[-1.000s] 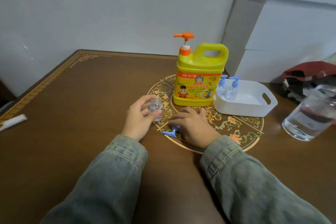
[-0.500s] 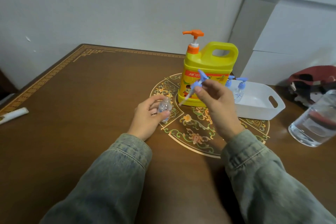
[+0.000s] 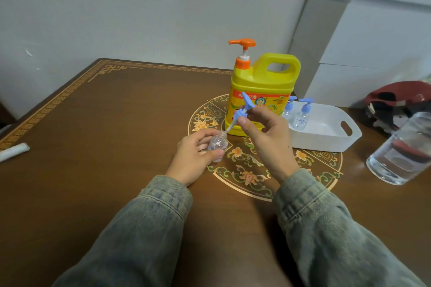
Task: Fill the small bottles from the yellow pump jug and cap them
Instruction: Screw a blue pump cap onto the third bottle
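Left hand (image 3: 193,156) grips small bottle (image 3: 218,145) | right hand (image 3: 263,137) pinches pump cap (image 3: 243,112)

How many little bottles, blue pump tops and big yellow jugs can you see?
Little clear bottles: 3 – one in the left hand at, two in the white tray at and.
Blue pump tops: 3 – two on the tray bottles, one pinched by the right hand.
Yellow jugs: 1.
Total: 7
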{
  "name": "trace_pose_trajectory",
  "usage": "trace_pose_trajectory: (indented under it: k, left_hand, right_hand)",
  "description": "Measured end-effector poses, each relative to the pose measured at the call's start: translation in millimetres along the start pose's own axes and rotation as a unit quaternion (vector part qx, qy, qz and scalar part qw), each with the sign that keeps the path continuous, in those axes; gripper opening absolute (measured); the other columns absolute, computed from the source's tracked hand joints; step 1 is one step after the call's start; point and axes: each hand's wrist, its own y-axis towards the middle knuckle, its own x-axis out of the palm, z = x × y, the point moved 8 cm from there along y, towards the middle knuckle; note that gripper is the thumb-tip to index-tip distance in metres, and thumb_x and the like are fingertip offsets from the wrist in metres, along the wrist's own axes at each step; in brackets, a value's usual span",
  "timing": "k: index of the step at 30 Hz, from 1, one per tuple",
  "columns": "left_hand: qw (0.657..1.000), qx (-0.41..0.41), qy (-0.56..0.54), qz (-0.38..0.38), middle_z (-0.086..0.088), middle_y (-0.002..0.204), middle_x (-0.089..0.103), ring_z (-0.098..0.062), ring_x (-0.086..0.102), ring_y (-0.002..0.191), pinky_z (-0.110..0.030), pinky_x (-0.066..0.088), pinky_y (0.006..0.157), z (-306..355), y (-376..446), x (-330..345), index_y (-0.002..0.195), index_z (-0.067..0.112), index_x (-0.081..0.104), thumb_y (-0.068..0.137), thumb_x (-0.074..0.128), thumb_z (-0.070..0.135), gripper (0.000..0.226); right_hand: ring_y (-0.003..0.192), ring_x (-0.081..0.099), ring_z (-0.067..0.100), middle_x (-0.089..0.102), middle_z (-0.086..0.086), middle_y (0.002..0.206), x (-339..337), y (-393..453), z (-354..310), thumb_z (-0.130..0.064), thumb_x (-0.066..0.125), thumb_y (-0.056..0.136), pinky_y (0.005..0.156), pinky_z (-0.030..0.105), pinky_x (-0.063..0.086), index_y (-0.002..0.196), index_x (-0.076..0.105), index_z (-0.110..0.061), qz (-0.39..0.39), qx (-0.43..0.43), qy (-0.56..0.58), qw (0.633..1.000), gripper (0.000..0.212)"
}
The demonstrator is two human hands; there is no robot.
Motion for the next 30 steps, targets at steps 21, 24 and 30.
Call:
trace_pose_trajectory:
  k: [21,24,30]
  left_hand:
    - [0.998,-0.004,0.055,0.01,0.004,0.106,0.073,-0.007,0.069,0.099,-0.032,0.054,0.093,-2.3,-0.1,1.9,0.112,0.022,0.066,0.069,0.082,0.005,0.049]
    - [0.998,-0.006,0.055,0.013,0.002,0.106,0.073,-0.008,0.07,0.098,-0.032,0.055,0.092,-3.1,0.4,1.1,0.114,0.019,0.066,0.069,0.083,0.005,0.049]
    - [0.998,-0.005,0.055,0.011,0.001,0.105,0.073,-0.01,0.07,0.098,-0.031,0.056,0.09,-1.4,-0.4,2.0,0.111,0.018,0.066,0.068,0.082,0.001,0.049]
  right_hand:
    - [0.114,0.059,0.0,0.067,-0.007,0.119,23.9,-18.0,25.9,-0.005,0.061,0.092,0.094,0.012,0.044,0.127,0.061,-0.017,-0.075,0.017,-0.018,0.997,0.037]
    - [0.107,0.061,-0.002,0.069,-0.009,0.111,25.8,-18.8,27.5,-0.003,0.063,0.09,0.09,0.012,0.046,0.123,0.062,-0.018,-0.072,0.028,0.0,0.997,0.036]
    - [0.095,0.063,0.007,0.069,-0.003,0.098,26.2,-19.7,34.0,-0.013,0.076,0.08,0.078,0.017,0.05,0.111,0.065,-0.02,-0.055,0.039,0.006,0.998,0.034]
